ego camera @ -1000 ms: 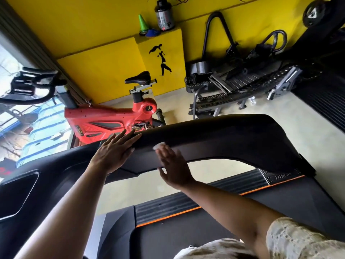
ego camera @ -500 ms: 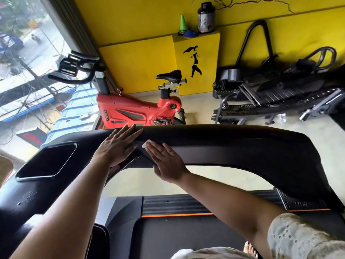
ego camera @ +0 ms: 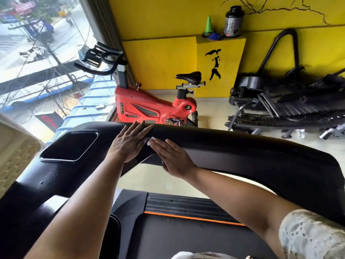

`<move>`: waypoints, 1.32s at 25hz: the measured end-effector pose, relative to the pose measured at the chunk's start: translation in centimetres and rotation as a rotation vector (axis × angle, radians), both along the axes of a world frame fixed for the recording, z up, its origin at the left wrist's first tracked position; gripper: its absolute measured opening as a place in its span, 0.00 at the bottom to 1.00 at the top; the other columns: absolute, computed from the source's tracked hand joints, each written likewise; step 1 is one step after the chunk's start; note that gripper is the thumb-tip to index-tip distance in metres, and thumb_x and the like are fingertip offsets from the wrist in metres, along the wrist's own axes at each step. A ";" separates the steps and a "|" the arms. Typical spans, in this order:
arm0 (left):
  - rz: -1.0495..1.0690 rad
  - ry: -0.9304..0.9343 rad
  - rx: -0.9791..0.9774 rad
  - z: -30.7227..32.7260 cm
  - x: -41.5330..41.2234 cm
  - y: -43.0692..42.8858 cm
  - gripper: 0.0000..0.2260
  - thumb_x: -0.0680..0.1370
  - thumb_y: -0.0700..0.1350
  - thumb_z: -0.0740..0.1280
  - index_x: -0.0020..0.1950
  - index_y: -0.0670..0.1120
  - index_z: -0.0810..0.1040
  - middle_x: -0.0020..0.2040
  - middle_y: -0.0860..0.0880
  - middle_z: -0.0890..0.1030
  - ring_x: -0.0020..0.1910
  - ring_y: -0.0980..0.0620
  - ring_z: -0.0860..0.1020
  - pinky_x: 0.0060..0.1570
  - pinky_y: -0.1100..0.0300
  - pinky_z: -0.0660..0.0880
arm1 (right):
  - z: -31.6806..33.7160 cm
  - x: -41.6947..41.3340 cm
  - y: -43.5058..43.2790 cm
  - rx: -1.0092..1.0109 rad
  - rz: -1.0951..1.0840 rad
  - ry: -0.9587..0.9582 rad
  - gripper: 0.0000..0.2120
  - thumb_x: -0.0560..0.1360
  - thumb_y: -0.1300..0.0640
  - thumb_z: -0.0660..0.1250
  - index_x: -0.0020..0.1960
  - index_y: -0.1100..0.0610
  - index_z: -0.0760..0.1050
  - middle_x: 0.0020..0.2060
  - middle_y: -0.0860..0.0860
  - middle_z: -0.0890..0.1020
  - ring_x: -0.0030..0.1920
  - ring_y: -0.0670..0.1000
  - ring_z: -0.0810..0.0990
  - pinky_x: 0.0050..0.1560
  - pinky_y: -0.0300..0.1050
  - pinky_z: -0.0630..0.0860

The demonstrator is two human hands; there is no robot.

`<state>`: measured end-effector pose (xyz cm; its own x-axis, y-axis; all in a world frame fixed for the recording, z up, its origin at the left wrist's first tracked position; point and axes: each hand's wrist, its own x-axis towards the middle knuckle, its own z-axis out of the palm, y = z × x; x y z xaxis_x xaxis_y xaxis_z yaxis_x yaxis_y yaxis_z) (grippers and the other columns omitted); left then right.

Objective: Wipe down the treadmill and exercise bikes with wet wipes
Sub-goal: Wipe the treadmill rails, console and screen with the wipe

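There, a small white wet wipe (ego camera: 149, 142) lay on the black treadmill console (ego camera: 252, 146). Only a corner of it showed from under the right hand (ego camera: 174, 158), which pressed it flat with straight fingers. Just beside it the left hand (ego camera: 128, 145) rested on the console's top edge, fingers spread, holding nothing. Behind the console stood a red exercise bike (ego camera: 155, 109) by the window (ego camera: 37, 62), with a black machine (ego camera: 289, 105) to its right against the yellow wall (ego camera: 158, 58).
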<state>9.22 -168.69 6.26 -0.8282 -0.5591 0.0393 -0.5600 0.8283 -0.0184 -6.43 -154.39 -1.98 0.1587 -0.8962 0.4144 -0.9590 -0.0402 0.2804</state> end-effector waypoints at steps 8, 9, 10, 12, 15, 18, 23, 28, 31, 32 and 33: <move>0.010 0.004 -0.055 -1.0 -0.1 -0.5 0.27 0.79 0.62 0.37 0.79 0.63 0.46 0.81 0.53 0.53 0.80 0.52 0.50 0.78 0.50 0.49 | -3.0 -3.3 2.1 0.116 0.045 0.283 0.37 0.75 0.51 0.58 0.79 0.58 0.47 0.78 0.51 0.47 0.78 0.48 0.45 0.75 0.48 0.40; 0.009 0.007 -0.058 -1.0 -0.1 -0.5 0.27 0.79 0.62 0.38 0.79 0.63 0.47 0.81 0.53 0.53 0.80 0.51 0.50 0.78 0.50 0.50 | -2.9 -3.3 1.7 0.107 0.066 0.296 0.36 0.75 0.51 0.57 0.79 0.58 0.47 0.78 0.50 0.49 0.78 0.48 0.47 0.75 0.48 0.39; 0.009 0.007 -0.058 -1.1 -0.1 -0.5 0.27 0.79 0.62 0.38 0.79 0.63 0.47 0.81 0.53 0.53 0.80 0.51 0.50 0.78 0.50 0.50 | -2.5 -3.0 1.2 0.084 0.094 0.307 0.34 0.76 0.52 0.56 0.79 0.58 0.49 0.78 0.50 0.50 0.77 0.47 0.48 0.75 0.48 0.38; 0.015 0.004 -0.047 -0.9 -0.2 -0.3 0.28 0.78 0.64 0.37 0.79 0.63 0.47 0.81 0.53 0.53 0.80 0.51 0.50 0.78 0.49 0.50 | -2.2 -2.6 0.4 0.044 0.122 0.332 0.32 0.76 0.54 0.54 0.78 0.58 0.51 0.78 0.49 0.51 0.77 0.46 0.49 0.75 0.48 0.37; 0.041 0.039 -0.019 -0.7 -1.0 0.3 0.31 0.77 0.65 0.39 0.79 0.61 0.53 0.80 0.51 0.57 0.79 0.47 0.52 0.77 0.47 0.50 | -4.3 -3.8 1.1 0.103 0.103 0.341 0.31 0.74 0.61 0.51 0.78 0.56 0.54 0.77 0.48 0.51 0.77 0.46 0.49 0.76 0.47 0.38; 0.070 0.059 0.001 -1.0 -1.6 0.8 0.32 0.76 0.66 0.39 0.79 0.60 0.54 0.80 0.52 0.57 0.79 0.47 0.52 0.77 0.47 0.49 | -8.3 -5.5 3.6 0.287 0.134 0.625 0.31 0.76 0.60 0.42 0.79 0.57 0.45 0.76 0.51 0.41 0.76 0.50 0.38 0.71 0.54 0.26; 0.052 0.105 -0.009 -1.0 -1.9 0.7 0.31 0.77 0.66 0.41 0.79 0.59 0.57 0.79 0.52 0.60 0.79 0.47 0.54 0.77 0.46 0.51 | -5.9 -4.7 1.5 0.096 0.121 0.764 0.30 0.77 0.62 0.42 0.79 0.57 0.44 0.78 0.52 0.42 0.77 0.49 0.41 0.73 0.55 0.28; 0.017 0.079 -0.015 -0.8 -3.1 1.1 0.32 0.77 0.66 0.40 0.79 0.58 0.58 0.79 0.53 0.59 0.79 0.49 0.53 0.77 0.47 0.49 | -5.5 -4.6 2.1 0.179 0.050 0.695 0.30 0.78 0.60 0.46 0.79 0.57 0.45 0.77 0.52 0.42 0.77 0.51 0.40 0.73 0.53 0.29; -0.016 0.067 -0.028 -0.8 -4.1 1.4 0.31 0.77 0.65 0.40 0.79 0.58 0.59 0.79 0.53 0.60 0.79 0.48 0.54 0.77 0.46 0.48 | -8.5 -7.2 5.2 0.292 0.038 0.831 0.29 0.78 0.58 0.41 0.78 0.58 0.41 0.74 0.56 0.34 0.71 0.59 0.28 0.65 0.61 0.20; -0.022 0.063 -0.030 -0.8 -4.3 1.4 0.31 0.78 0.65 0.40 0.78 0.59 0.59 0.79 0.53 0.60 0.79 0.49 0.54 0.77 0.46 0.48 | -8.7 -7.7 5.5 0.277 0.043 0.863 0.29 0.79 0.58 0.41 0.79 0.57 0.41 0.74 0.56 0.34 0.71 0.59 0.28 0.65 0.61 0.21; -0.032 0.059 -0.033 -0.8 -4.4 1.3 0.31 0.78 0.65 0.40 0.78 0.59 0.59 0.79 0.53 0.60 0.79 0.49 0.54 0.77 0.46 0.47 | -8.2 -7.8 5.1 0.231 0.056 0.892 0.28 0.79 0.60 0.41 0.79 0.57 0.42 0.75 0.55 0.36 0.72 0.57 0.30 0.67 0.59 0.23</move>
<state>4.77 -167.34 5.45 -0.8414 -0.5298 0.1069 -0.5340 0.8453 -0.0139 -14.21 -149.31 -10.17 0.3792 -0.9226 -0.0704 -0.3869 -0.2272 0.8937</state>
